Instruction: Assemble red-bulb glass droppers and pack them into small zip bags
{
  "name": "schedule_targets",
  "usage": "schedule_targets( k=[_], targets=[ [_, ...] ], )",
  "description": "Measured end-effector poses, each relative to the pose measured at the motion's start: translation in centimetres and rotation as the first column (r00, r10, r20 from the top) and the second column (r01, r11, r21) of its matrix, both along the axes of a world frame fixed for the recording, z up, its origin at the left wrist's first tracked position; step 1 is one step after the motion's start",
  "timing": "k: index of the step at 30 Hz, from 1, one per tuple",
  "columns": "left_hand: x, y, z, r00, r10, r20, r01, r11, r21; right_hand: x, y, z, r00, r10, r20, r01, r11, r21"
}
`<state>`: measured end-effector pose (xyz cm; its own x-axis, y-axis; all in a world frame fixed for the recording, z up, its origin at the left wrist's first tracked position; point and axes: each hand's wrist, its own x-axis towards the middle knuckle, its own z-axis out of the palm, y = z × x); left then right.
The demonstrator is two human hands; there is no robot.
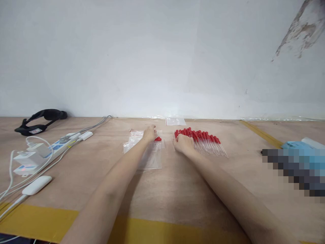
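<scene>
My left hand [149, 133] rests over a clear plastic bag [152, 159], its visible fingers stretched out and slightly apart. Beside its fingertips, a small red piece [157, 139] lies at the top of the bag. More clear bags [129, 145] overlap under and left of this hand. My right hand [183, 143] is at the left end of a row of thin white sticks with red rounded heads [200, 135]. Its fingers are curled together around the leftmost stick; the grip itself is partly hidden by the hand.
A white packet [175, 121] lies by the wall. At left are a black head strap [40, 122], a power strip [59, 145] with plugs and cables, and a white device [37, 185]. A light-blue item [298, 147] and a pixelated dark object [291, 169] lie at right. Yellow tape [157, 232] runs along the front edge.
</scene>
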<state>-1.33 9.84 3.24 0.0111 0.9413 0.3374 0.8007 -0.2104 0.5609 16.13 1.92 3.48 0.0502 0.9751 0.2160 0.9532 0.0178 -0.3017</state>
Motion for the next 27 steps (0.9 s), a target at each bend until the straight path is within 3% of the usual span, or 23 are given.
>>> schedule_targets(
  k=[3,7,10,14,19,23,27],
  targets=[
    [0.1,-2.0,0.5,0.99,-0.082,0.113,0.077,0.996,0.044,1.9,-1.5,-0.3,0.992,0.113,-0.061,-0.104,0.986,0.131],
    [0.2,-6.8,-0.1,0.944,-0.201,0.262,0.198,0.979,0.038,4.3,-3.8,-1.4,0.937,0.332,-0.109,-0.293,0.916,0.275],
    [0.2,-10.3,-1.1,0.803,-0.278,0.526,0.361,0.931,-0.059,5.0,-5.3,-2.2,0.901,0.428,-0.07,-0.378,0.854,0.357],
    [0.4,-12.5,-2.7,0.743,-0.285,0.606,0.418,0.904,-0.088,4.6,-6.8,-2.8,0.877,0.48,-0.019,-0.437,0.814,0.383],
    [0.5,-12.9,-3.9,0.787,-0.382,0.485,0.41,0.911,0.052,3.9,-7.4,-3.4,0.858,0.514,-0.025,-0.46,0.787,0.411],
    [0.5,-13.4,-3.5,0.859,-0.436,0.269,0.428,0.899,0.092,3.8,-7.7,-3.4,0.852,0.523,0.008,-0.467,0.754,0.461],
    [0.5,-13.7,-3.1,0.872,-0.459,0.171,0.447,0.889,0.102,3.8,-8.0,-3.1,0.854,0.518,0.046,-0.467,0.724,0.508]
  ],
)
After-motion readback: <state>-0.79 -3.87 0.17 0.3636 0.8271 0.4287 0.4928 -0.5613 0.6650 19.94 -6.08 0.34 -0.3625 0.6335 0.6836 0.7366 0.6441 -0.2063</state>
